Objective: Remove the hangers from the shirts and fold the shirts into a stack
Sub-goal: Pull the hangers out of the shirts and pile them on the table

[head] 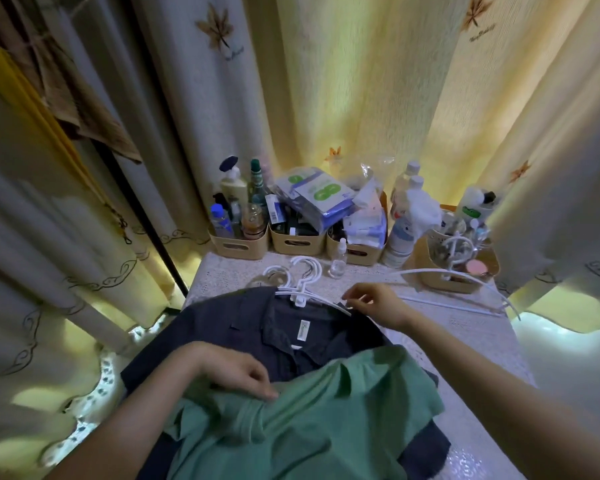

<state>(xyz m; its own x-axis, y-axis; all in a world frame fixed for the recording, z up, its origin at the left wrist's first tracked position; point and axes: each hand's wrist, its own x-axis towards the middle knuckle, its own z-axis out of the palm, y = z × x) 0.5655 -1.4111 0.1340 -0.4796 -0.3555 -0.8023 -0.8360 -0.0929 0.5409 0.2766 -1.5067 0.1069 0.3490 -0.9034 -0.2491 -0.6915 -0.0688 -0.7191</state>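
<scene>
Left hand (234,372) grips the green shirt (326,420) lying over the navy shirt (222,327); right hand (378,303) pinches its white hanger (299,298)

Setting: a home, a bedroom or dressing corner; which of the two cannot be told.

Evidence:
- Leaf-print curtains (354,98) hang on all sides.
- A small table (465,341) stands under a lace cloth.
- At the table's far edge, beige bins (236,249) are packed with lotion and toiletry bottles (234,188), packets (321,195) and tubes.
- A towel (94,126) is draped over a dark rail (146,216) at left.
- A green shirt (326,420) and a navy shirt (257,327) lie on the table with white hangers (299,299).
</scene>
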